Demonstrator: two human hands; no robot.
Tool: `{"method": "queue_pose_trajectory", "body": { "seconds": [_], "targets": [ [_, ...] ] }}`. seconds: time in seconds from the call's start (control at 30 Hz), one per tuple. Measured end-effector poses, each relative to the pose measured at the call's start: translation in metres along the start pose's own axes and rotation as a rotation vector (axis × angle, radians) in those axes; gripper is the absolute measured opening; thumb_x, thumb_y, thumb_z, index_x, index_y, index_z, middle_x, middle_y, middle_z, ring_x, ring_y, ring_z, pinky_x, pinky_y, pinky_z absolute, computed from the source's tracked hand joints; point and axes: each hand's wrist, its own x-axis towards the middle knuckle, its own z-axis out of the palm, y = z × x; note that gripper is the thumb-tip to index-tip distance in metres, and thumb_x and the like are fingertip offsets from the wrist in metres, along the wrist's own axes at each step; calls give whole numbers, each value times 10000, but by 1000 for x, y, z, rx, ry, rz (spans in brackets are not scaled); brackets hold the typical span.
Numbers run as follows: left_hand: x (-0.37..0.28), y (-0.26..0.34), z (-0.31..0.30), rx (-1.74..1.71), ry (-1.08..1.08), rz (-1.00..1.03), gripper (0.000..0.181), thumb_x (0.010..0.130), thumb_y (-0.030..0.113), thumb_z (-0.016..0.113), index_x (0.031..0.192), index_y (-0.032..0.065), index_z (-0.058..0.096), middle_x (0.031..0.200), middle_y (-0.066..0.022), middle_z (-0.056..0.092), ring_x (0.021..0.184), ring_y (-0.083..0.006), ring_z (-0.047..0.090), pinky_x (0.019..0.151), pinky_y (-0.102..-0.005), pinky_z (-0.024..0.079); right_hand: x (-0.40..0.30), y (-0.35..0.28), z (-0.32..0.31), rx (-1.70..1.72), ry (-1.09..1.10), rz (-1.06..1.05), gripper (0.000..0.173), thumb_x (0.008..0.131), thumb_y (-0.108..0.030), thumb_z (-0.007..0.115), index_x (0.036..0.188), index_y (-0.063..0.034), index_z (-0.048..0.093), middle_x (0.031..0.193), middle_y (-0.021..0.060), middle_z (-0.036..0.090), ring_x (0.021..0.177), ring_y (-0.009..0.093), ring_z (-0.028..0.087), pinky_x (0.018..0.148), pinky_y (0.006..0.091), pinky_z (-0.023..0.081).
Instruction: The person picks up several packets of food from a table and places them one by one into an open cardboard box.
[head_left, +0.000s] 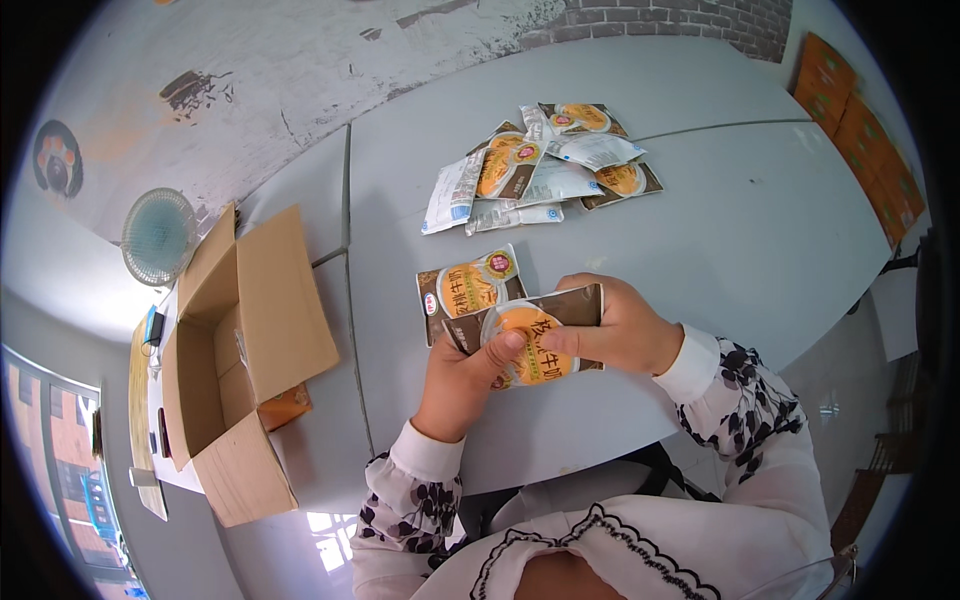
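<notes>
A brown and orange milk pouch (538, 337) is held between both hands above the grey table. My left hand (469, 379) grips its left end, thumb on the printed front. The right end is in my right hand (622, 322), its thumb also pressed on the front. Just behind the held pouch, a second pouch (469, 283) of the same kind lies face up, partly covered from view by it. Farther back is a loose pile of several pouches (510, 165), some with the brown front up, others with the white printed back up.
At the left stands an open cardboard box (289, 322) with its flaps spread, an orange carton (285, 407) beside it. A round mesh basket (159, 236) is behind the box. Seams cross the grey table (735, 225). Orange boxes (862, 127) are stacked beyond the table's right end.
</notes>
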Motion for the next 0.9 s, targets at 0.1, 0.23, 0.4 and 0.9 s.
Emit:
{"method": "queue_pose_trajectory", "body": {
  "seconds": [0.1, 0.23, 0.4, 0.9],
  "targets": [
    [-3, -5, 0, 56, 34, 78, 292, 918, 252, 711, 1101, 29, 660, 974, -7, 676, 839, -91, 616, 723, -236, 510, 1, 8, 0, -21, 43, -70, 331, 857, -273, 751, 986, 2, 617, 768, 16, 634, 619, 63, 561, 519, 227, 449],
    [-6, -7, 7, 67, 50, 185, 270, 947, 240, 674, 1088, 10, 659, 972, -10, 673, 841, -81, 609, 726, -232, 512, -4, 3, 2, -54, 73, -23, 323, 878, -300, 729, 938, 4, 641, 717, 10, 626, 618, 73, 559, 549, 243, 457],
    [-9, -12, 13, 1, 97, 240, 255, 974, 219, 634, 1094, -5, 648, 975, -16, 672, 845, -78, 606, 730, -235, 513, -1, 10, 4, -89, 134, -124, 420, 960, -392, 594, 862, 14, 636, 676, 29, 608, 607, 97, 540, 569, 283, 452],
    [-4, -11, 17, -198, 165, 129, 350, 1031, 286, 508, 1265, 26, 524, 1118, -48, 620, 965, -132, 615, 806, -263, 523, 13, 16, -8, 617, 92, 74, 570, 1036, -492, 380, 1108, 21, 618, 933, 76, 663, 837, 145, 641, 713, 268, 518]
  ]
}}
